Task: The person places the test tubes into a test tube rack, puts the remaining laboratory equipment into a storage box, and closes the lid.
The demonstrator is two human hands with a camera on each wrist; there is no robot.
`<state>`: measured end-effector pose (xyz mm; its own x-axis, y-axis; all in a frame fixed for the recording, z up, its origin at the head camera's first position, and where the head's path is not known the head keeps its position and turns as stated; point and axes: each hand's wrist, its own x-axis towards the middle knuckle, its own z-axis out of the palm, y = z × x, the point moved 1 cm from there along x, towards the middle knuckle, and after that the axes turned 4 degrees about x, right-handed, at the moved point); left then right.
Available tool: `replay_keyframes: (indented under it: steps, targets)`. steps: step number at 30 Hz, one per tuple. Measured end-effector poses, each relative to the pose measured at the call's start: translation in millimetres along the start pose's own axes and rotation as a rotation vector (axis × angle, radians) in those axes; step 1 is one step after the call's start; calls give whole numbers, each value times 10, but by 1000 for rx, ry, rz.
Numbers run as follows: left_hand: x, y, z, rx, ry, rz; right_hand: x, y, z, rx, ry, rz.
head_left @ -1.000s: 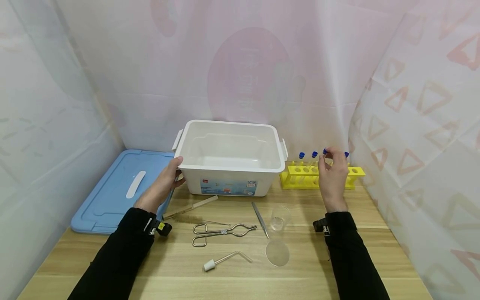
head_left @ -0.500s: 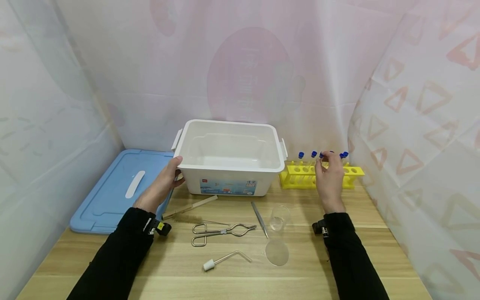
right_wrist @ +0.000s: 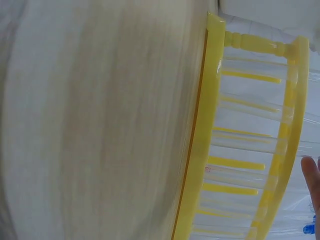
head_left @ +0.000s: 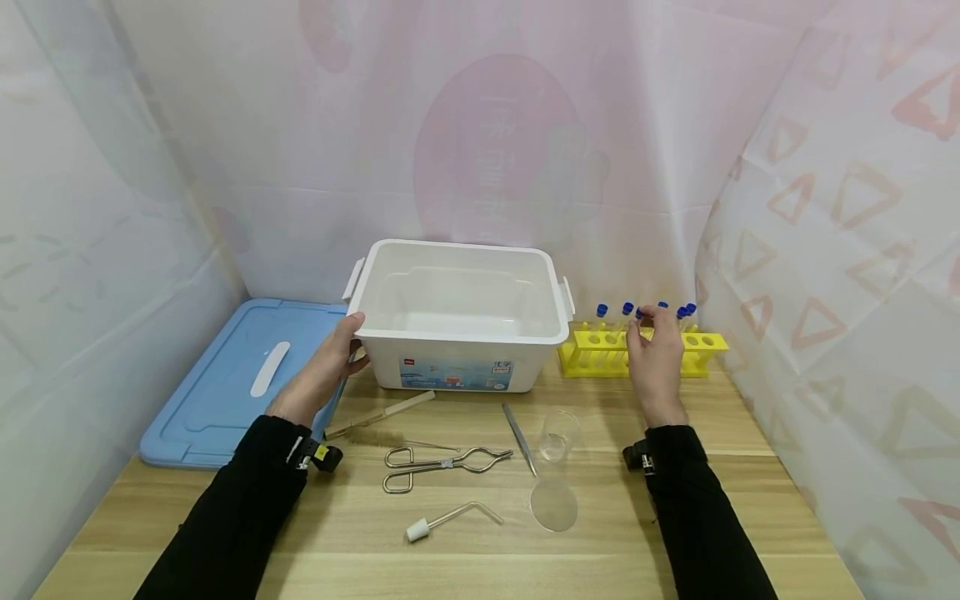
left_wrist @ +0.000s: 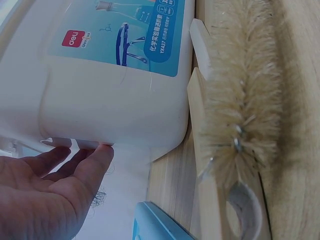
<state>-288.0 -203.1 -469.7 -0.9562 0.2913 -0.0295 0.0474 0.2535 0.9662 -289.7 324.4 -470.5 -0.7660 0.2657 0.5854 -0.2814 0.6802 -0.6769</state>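
My left hand [head_left: 322, 367] holds the left front corner of a white plastic box [head_left: 450, 358], thumb at the rim. In the left wrist view its fingertips touch the box wall below a blue label [left_wrist: 120, 35]. At the right, my right hand [head_left: 657, 367] pinches a blue-capped test tube [head_left: 640, 313] near its top. That tube stands in a yellow test tube rack [head_left: 592, 342], which holds several more capped tubes. The right wrist view shows the clear tubes [right_wrist: 245, 141] passing through the rack's upper bar, with a fingertip [right_wrist: 311, 172] beside one.
A blue lid [head_left: 202, 400] lies left of the box. In front lie a bristle brush [left_wrist: 245, 75], a wooden clamp [head_left: 408, 405], metal tongs [head_left: 446, 463], tweezers [head_left: 519, 437], a small beaker [head_left: 558, 437], a clear disc [head_left: 554, 505] and a bent glass tube with white stopper [head_left: 417, 530].
My right hand has shifted slightly left, and the pinched tube's cap has moved left and lower. More blue caps show to its right. My left hand stays on the box.
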Motion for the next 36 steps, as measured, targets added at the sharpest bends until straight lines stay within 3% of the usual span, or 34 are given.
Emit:
replay_keyframes:
  steps: [20,27,36]
  targets:
    - [-13,9,2,1,5,4,56,-93,-129,-18,34,21]
    - [-10,6,1,7,8,0,99,-236,-243,15,70,15]
    - [-20,2,-10,6,8,-1,126,-451,-341,8,19,-46]
